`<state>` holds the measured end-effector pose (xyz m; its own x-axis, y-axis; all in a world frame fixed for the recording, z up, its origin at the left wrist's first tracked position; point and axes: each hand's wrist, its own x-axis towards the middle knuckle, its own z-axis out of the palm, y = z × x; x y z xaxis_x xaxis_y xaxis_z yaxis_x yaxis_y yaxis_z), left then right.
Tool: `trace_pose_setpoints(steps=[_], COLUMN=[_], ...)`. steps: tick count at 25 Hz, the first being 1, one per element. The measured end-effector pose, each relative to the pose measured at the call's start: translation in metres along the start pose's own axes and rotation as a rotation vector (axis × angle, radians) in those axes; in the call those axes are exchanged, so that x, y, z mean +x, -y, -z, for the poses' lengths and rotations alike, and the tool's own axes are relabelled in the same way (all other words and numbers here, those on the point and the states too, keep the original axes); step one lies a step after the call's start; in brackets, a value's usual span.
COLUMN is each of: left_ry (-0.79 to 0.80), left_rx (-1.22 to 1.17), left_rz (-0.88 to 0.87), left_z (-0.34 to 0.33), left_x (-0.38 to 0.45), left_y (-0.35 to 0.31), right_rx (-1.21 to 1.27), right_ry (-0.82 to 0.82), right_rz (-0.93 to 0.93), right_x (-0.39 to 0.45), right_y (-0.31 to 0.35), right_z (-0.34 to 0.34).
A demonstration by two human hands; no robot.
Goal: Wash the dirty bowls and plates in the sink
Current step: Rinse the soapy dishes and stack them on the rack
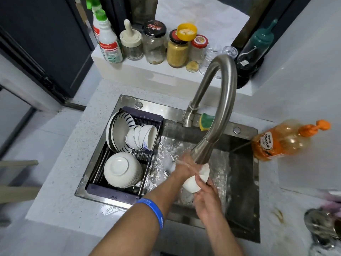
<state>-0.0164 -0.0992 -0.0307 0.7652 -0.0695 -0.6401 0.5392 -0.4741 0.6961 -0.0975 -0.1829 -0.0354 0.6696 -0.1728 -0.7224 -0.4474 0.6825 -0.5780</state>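
Currently a small white ceramic bowl [196, 180] is rinsed under the curved steel faucet [219, 108], gripped by the right hand [207, 198] and rubbed by the left hand [184, 169], its finger state hidden. At nine o'clock, the dark drying rack [114, 190] already holds several washed bowls; any remaining dishes cannot be seen.

Two bare forearms, no sleeves seen, left hand [184, 168] and right hand [207, 198] without gloves or rings, a blue band [154, 211] with pale, blurred lettering worn around the left wrist
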Motion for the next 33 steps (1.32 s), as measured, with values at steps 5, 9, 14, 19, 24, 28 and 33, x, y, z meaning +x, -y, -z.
trace_pose_setpoints(steps=[5, 9, 14, 19, 24, 28, 33], left_ry=[-0.138, -0.135, 0.112, -0.055, -0.104, 0.070, -0.035], left_rx=[-0.302, -0.115, -0.302, -0.381, -0.179, 0.019, 0.367], left_rz=[-0.055, -0.188, 0.047, 0.012, -0.010, -0.036, -0.147], left_z=[0.019, 0.034, 0.049, 0.043, 0.049, 0.060, 0.075], left_x=[-0.013, -0.017, -0.016, -0.030, -0.037, -0.033, -0.042], left_y=[0.026, 0.050, 0.049, 0.032, 0.027, 0.041, 0.040], right_rx=[0.116, 0.152, 0.029, 0.066, 0.037, 0.093, 0.132], right_ry=[0.042, 0.046, 0.041, 0.091, 0.105, 0.131, 0.190], right_rz=[-0.081, -0.133, -0.072, -0.038, -0.074, -0.145, -0.235], right_x=[0.006, 0.011, 0.011, 0.014, 0.014, 0.010, 0.000], right_y=[-0.005, -0.012, -0.006, -0.005, -0.006, -0.011, -0.015], right_z=[-0.030, -0.040, -0.033, -0.037, -0.033, -0.035, -0.053])
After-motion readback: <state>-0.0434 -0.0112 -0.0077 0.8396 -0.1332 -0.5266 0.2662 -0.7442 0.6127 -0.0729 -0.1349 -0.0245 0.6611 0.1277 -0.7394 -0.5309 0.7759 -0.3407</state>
